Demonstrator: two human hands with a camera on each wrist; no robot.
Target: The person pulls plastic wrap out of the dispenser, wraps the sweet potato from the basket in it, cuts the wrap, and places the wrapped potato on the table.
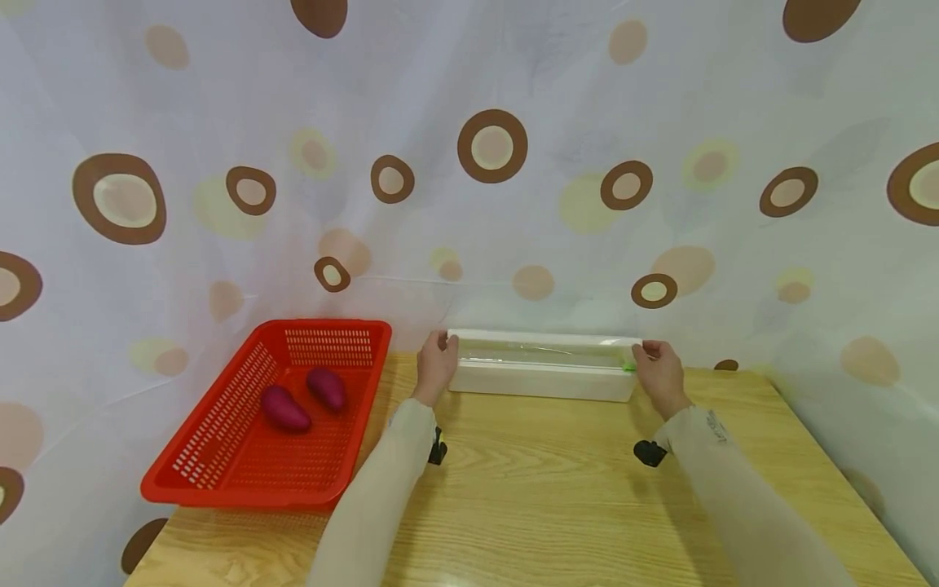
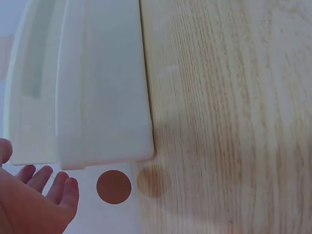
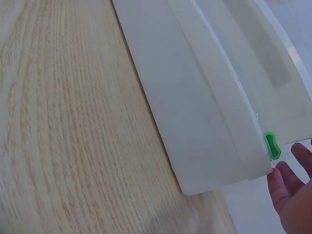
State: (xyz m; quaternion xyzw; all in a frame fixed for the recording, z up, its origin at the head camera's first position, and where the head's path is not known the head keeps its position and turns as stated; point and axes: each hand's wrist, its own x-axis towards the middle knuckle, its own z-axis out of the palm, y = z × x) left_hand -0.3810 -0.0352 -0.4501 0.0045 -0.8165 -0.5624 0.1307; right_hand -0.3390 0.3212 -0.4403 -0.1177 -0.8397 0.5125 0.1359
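A long white plastic wrap dispenser [image 1: 541,381] stands on the table against the patterned curtain. Its lid [image 1: 546,337] is raised, showing a clear strip and, toward the right end, a green slide cutter [image 3: 273,146]. At the left end, my left hand [image 1: 436,364] holds the lid's corner with the thumb in front; in the left wrist view its fingers [image 2: 61,187] curl beyond the dispenser's end. My right hand [image 1: 660,377] holds the opposite corner, thumb near the green cutter and fingertips [image 3: 276,183] at the end edge. The lid hides part of both hands' fingers.
A red slotted plastic basket [image 1: 355,424] stands at the left of the table. Inside lie two purple sweet potatoes [image 1: 284,409]. The wooden table [image 1: 543,505] stretches between my forearms, and a white curtain with brown rings [image 1: 493,147] hangs behind it.
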